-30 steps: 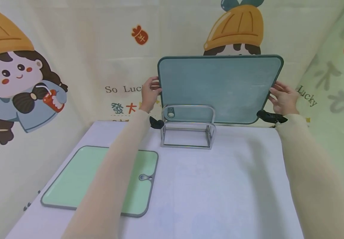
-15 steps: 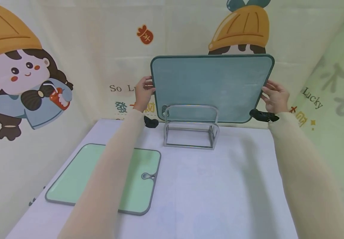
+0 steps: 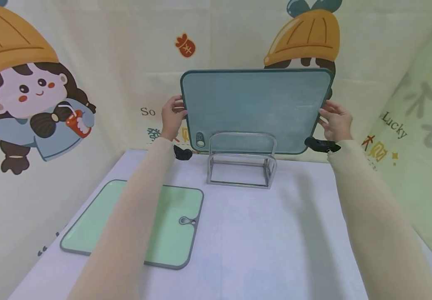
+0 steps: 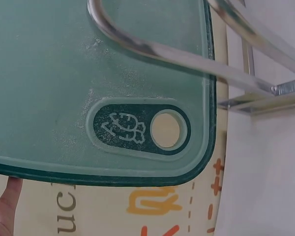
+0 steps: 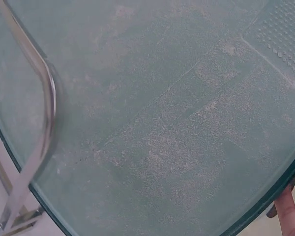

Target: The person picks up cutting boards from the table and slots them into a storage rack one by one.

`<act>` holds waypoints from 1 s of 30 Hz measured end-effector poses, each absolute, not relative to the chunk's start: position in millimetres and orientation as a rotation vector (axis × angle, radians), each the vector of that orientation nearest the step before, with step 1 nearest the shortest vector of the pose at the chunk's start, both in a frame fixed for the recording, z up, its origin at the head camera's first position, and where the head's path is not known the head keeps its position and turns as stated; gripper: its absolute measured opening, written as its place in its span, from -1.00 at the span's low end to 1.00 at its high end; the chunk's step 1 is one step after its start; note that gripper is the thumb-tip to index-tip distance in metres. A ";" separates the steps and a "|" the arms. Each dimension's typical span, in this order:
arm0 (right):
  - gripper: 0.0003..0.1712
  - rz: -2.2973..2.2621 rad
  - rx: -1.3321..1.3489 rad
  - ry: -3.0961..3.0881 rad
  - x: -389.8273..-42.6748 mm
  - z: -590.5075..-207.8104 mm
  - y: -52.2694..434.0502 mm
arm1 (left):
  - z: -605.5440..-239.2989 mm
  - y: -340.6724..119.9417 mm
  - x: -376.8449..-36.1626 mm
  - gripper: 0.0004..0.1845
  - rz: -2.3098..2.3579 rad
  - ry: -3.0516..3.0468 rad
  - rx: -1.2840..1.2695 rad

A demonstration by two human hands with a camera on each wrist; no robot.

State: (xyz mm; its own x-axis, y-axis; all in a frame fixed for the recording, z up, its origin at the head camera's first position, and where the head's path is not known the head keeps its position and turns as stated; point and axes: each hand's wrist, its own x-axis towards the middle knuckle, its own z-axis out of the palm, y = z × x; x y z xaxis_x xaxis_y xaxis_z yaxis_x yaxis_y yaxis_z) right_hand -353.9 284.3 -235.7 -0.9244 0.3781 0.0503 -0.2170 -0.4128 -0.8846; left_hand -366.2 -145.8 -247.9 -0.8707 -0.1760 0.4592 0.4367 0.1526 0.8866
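Note:
A teal cutting board (image 3: 255, 110) stands upright behind the front loop of a chrome rack (image 3: 241, 160) at the back of the table. My left hand (image 3: 172, 115) grips its left edge and my right hand (image 3: 334, 120) grips its right edge. The board's dark hanging tab (image 4: 140, 129) with a hole and a carrot mark shows in the left wrist view, beside the rack's wire (image 4: 187, 54). The right wrist view is filled by the scratched board face (image 5: 177, 123), with a rack loop (image 5: 37, 128) at the left and a fingertip (image 5: 290, 211) at the lower right.
A light green cutting board (image 3: 133, 223) with a grey rim lies flat on the white table (image 3: 276, 241), front left. Printed cartoon cloth (image 3: 24, 96) walls in the back and both sides. A black wrist camera mount (image 3: 319, 144) sits on each forearm.
The teal board has slid to the left along the rack with both hands still on its edges. Its hanging tab now shows left of the rack loop.

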 end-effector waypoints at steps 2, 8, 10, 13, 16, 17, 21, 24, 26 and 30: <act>-0.70 2.362 -0.222 -1.464 -354.1 -236.3 282.0 | -249.0 -148.4 -366.7 -0.57 -1.770 -1.968 -0.248; -0.70 2.350 -0.238 -1.501 -355.2 -238.6 274.3 | -250.8 -153.8 -366.0 -0.57 -1.765 -1.962 -0.226; -0.69 2.346 -0.248 -1.515 -355.8 -240.2 272.7 | -251.1 -155.0 -364.9 -0.58 -1.762 -1.963 -0.227; -0.68 2.344 -0.249 -1.532 -356.3 -243.1 271.1 | -252.2 -156.7 -364.1 -0.59 -1.754 -1.966 -0.238; -0.66 2.329 -0.249 -1.557 -357.0 -246.4 270.1 | -254.7 -158.6 -366.0 -0.59 -1.752 -1.973 -0.234; -0.67 2.327 -0.247 -1.560 -357.1 -247.6 269.7 | -256.9 -159.7 -368.4 -0.59 -1.750 -1.977 -0.229; -0.65 2.328 -0.241 -1.557 -358.0 -252.4 268.4 | -267.4 -164.2 -380.1 -0.58 -1.746 -1.991 -0.208; -0.65 2.332 -0.241 -1.559 -359.1 -256.3 267.7 | -275.4 -167.4 -388.5 -0.57 -1.735 -1.994 -0.206; -0.64 2.332 -0.245 -1.566 -359.9 -259.1 267.8 | -278.7 -168.8 -391.1 -0.57 -1.730 -1.990 -0.213; -0.56 2.303 -0.257 -1.611 -360.2 -263.6 268.0 | -280.5 -168.0 -388.1 -0.57 -1.723 -1.982 -0.229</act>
State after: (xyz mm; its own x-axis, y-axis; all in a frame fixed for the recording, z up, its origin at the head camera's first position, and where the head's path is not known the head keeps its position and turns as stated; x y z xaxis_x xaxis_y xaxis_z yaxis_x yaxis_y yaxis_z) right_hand -360.2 268.0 -263.6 -0.9334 0.3571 0.0344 -0.1548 -0.3144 -0.9366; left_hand -388.1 -168.0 -280.5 -0.8607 -0.1944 0.4705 0.4389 0.1849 0.8793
